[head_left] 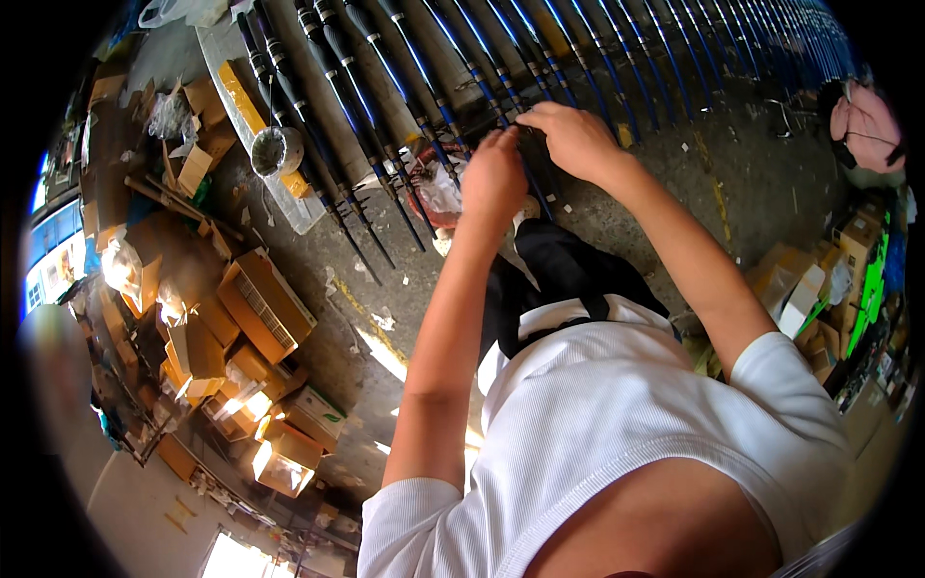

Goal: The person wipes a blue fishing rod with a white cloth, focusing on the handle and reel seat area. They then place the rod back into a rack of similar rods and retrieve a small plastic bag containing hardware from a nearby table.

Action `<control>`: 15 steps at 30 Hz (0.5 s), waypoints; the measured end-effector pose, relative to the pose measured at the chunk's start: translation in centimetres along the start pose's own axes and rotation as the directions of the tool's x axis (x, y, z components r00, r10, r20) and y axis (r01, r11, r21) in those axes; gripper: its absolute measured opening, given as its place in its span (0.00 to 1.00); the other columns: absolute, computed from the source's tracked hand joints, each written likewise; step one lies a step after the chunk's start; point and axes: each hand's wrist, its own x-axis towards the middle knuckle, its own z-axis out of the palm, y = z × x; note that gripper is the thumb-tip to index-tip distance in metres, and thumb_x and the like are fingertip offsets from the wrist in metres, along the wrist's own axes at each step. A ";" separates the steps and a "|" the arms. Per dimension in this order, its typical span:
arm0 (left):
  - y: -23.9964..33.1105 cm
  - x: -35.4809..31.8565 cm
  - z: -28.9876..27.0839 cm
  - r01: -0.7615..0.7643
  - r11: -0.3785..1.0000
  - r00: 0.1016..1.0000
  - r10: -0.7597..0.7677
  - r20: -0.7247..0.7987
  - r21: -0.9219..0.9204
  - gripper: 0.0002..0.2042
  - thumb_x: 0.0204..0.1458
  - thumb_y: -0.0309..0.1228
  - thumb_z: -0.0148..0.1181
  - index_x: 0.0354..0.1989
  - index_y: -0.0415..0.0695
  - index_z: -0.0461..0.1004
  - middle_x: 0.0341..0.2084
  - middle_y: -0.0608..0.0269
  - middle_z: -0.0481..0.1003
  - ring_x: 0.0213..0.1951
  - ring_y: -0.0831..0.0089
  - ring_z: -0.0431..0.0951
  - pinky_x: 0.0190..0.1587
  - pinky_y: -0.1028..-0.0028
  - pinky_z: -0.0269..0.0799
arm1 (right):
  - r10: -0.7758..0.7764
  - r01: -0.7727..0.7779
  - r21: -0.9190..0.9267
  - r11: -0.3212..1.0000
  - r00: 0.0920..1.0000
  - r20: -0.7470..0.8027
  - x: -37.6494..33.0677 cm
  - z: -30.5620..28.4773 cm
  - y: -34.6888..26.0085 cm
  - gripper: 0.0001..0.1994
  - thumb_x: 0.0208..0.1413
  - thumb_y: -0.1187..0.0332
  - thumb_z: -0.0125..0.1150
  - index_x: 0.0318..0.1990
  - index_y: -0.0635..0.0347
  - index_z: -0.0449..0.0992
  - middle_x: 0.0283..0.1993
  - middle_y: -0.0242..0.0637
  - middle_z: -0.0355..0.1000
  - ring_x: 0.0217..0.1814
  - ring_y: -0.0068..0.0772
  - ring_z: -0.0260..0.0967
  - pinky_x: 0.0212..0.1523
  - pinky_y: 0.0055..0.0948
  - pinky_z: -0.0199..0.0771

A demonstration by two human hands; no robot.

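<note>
A long row of dark blue fishing rods [448, 106] with black handles and metal fittings lies side by side in front of me, running off to the far right. My left hand [495, 183] is closed at one rod in the row, thumb and fingers bunched at a fitting. Just right of it, my right hand [576, 143] reaches in with thumb and forefinger pinched close to the same rod. Whatever lies between those right fingertips is too small to make out. Under the rods, partly behind my left forearm, stands a red-rimmed basket [418, 197] lined with a white plastic bag.
A round grey-white tub or roll [276, 151] sits at the left end of the pale board [303, 214] under the rods. Cardboard boxes [265, 303] pile up at left, more boxes [858, 241] at right. A pink garment [867, 130] hangs far right. Scraps litter the concrete floor [356, 289].
</note>
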 end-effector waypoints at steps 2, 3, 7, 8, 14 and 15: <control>0.8 0.8 -2.1 0.089 0.996 0.996 -0.089 -0.001 -0.031 0.17 0.51 0.26 0.52 0.50 0.41 0.70 0.40 0.48 0.74 0.42 0.50 0.75 0.40 0.59 0.73 | -0.013 0.017 0.045 0.999 0.997 -0.081 -0.4 -0.7 0.3 0.16 0.51 0.74 0.51 0.49 0.53 0.74 0.47 0.39 0.71 0.46 0.46 0.72 0.45 0.42 0.72; 1.2 0.2 -2.5 0.102 0.995 0.994 -0.102 0.031 0.001 0.18 0.50 0.27 0.55 0.51 0.41 0.69 0.41 0.50 0.73 0.41 0.51 0.75 0.39 0.60 0.73 | -0.022 0.030 0.070 0.997 0.993 -0.118 -0.9 -1.0 0.3 0.16 0.51 0.73 0.52 0.49 0.53 0.74 0.47 0.38 0.71 0.45 0.46 0.72 0.44 0.42 0.73; 3.3 -3.3 -2.9 0.091 0.988 0.971 -0.116 0.210 0.123 0.26 0.44 0.32 0.65 0.54 0.45 0.66 0.43 0.55 0.70 0.38 0.53 0.77 0.36 0.62 0.74 | -0.023 0.026 -0.022 0.999 0.992 0.125 -4.8 -1.1 -0.4 0.22 0.46 0.68 0.64 0.52 0.48 0.71 0.47 0.35 0.68 0.44 0.43 0.73 0.42 0.41 0.73; 4.1 -4.0 -2.5 0.072 0.986 0.957 -0.110 0.268 0.149 0.28 0.42 0.33 0.67 0.54 0.46 0.65 0.43 0.56 0.70 0.37 0.54 0.77 0.35 0.63 0.74 | -0.042 0.048 -0.040 0.998 0.990 0.136 -5.5 -0.7 -0.5 0.25 0.42 0.69 0.66 0.52 0.49 0.70 0.48 0.35 0.68 0.43 0.43 0.73 0.40 0.41 0.73; 3.2 -5.1 1.6 -0.078 0.914 0.962 -0.036 0.272 0.397 0.08 0.49 0.30 0.56 0.37 0.46 0.70 0.32 0.61 0.72 0.30 0.63 0.78 0.26 0.68 0.75 | -0.100 0.100 -0.048 0.994 0.995 0.006 -6.4 2.8 0.1 0.11 0.49 0.74 0.51 0.40 0.54 0.74 0.38 0.35 0.69 0.38 0.41 0.73 0.36 0.38 0.74; 3.1 -5.0 1.3 -0.105 0.912 0.966 0.000 0.257 0.397 0.05 0.50 0.29 0.54 0.35 0.46 0.70 0.30 0.61 0.72 0.29 0.63 0.78 0.26 0.68 0.75 | -0.046 0.045 0.023 0.999 0.998 0.043 -6.7 2.6 -0.3 0.10 0.49 0.74 0.54 0.40 0.55 0.74 0.40 0.35 0.69 0.39 0.42 0.73 0.37 0.39 0.74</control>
